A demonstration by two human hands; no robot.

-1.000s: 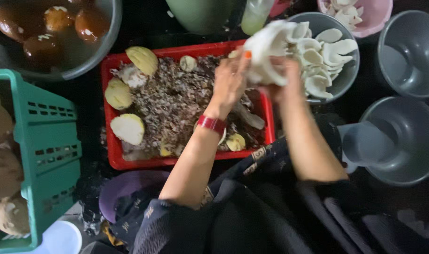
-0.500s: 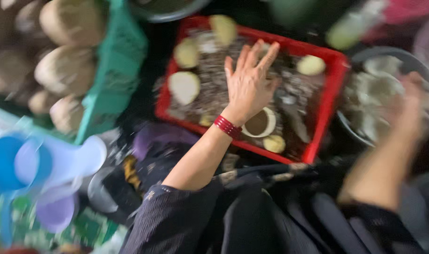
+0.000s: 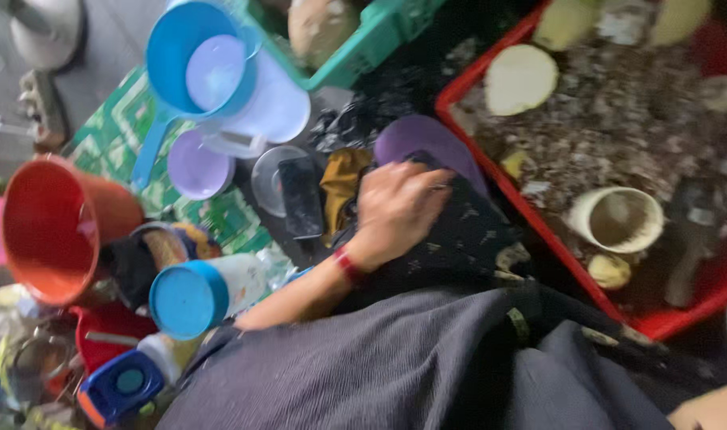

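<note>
My left hand (image 3: 399,207), with a red band at the wrist, lies on a dark patterned cloth (image 3: 467,235) over my knee, fingers curled onto its edge. Just beyond the fingers is a purple rounded object (image 3: 423,137). To the right stands a red tray (image 3: 539,231) full of brown shavings, with a hollow pale shell cup (image 3: 614,219) and a white cut half (image 3: 521,78) in it. Only a patch of skin (image 3: 710,414) shows at the bottom right corner; my right hand is out of frame.
A dark phone (image 3: 300,195) on a clear lid lies left of my hand. Further left are a blue jug (image 3: 200,60), a lilac lid (image 3: 198,166), an orange bucket (image 3: 53,227) and a blue-capped bottle (image 3: 200,295). A green basket (image 3: 363,48) stands behind.
My left hand has come off the red tray and down onto the dark cloth at my knee. The view has swung left, and my right hand has left the picture.
</note>
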